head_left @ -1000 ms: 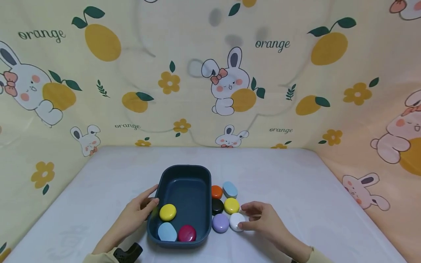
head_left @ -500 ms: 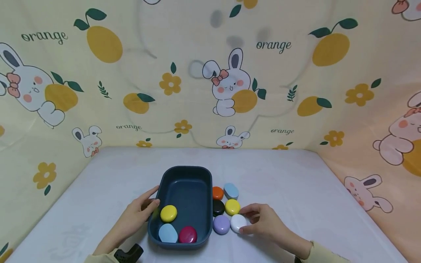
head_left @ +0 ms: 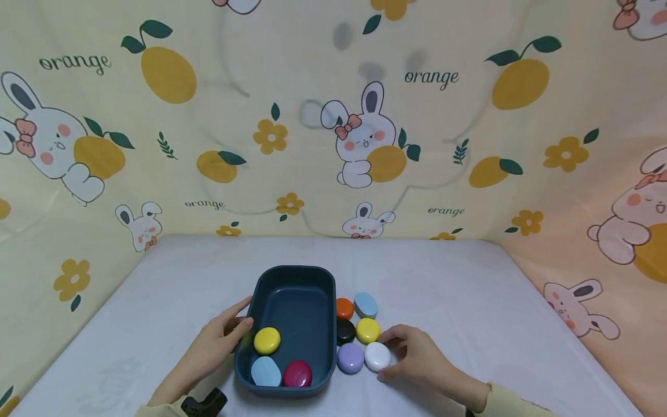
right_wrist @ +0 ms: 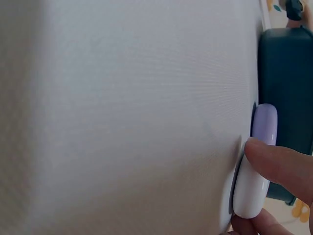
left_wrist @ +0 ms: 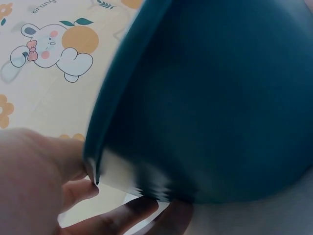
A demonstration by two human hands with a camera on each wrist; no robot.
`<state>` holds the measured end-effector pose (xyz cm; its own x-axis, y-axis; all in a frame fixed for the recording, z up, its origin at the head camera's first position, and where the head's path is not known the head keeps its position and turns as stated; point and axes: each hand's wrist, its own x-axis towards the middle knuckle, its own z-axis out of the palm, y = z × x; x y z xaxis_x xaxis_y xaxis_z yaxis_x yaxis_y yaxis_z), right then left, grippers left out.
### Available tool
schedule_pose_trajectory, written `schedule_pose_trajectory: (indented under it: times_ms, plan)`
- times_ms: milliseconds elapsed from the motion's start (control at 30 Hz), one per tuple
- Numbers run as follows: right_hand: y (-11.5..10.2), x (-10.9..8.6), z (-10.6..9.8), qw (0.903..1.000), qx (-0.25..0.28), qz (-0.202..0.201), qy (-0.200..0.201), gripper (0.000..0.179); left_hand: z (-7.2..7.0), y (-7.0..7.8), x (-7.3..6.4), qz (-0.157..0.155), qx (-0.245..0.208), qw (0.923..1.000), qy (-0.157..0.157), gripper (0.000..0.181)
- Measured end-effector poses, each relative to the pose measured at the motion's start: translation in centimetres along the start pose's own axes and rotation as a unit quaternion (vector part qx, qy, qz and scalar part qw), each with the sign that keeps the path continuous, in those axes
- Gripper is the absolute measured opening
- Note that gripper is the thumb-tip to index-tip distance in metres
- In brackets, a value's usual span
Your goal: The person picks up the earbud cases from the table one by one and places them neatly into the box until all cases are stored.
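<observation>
My left hand point(head_left: 216, 339) grips the left side of a dark blue rectangular box point(head_left: 297, 275), thumb at the rim and fingers against its outer wall, as the left wrist view also shows. To the right of the box, my right hand point(head_left: 417, 356) pinches a glossy white pebble-like disc point(head_left: 377, 356) by its edge; the right wrist view has the thumb point(right_wrist: 274, 159) on one side of it and fingers on the other. Beside it, against the box, lies a lilac disc point(head_left: 350, 358). A yellow disc point(head_left: 367, 330) sits just behind the white one.
Black point(head_left: 346, 332), orange point(head_left: 344, 308) and light blue point(head_left: 366, 305) pieces lie along the box's right side. Inside the box are a yellow disc point(head_left: 267, 341), a light blue piece point(head_left: 266, 372) and a dark red disc point(head_left: 297, 374). A printed cloth point(head_left: 297, 116) walls off the white table point(head_left: 443, 278).
My right thumb has slid from the top of the white disc to its near edge, and the fingers have closed in behind it. The left hand and box keep their place.
</observation>
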<state>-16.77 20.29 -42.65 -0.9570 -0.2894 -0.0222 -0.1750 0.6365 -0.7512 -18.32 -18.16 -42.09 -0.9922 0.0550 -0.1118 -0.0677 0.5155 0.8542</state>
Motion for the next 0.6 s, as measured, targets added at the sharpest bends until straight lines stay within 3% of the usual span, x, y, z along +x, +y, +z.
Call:
schedule_pose_trajectory:
  times_ms: [600]
  plan:
    - [-0.09,0.27,0.07,0.9999,-0.01,-0.012,-0.005,0.05,0.04,0.05,-0.14,-0.003,-0.004,1.0,0.001,0.06]
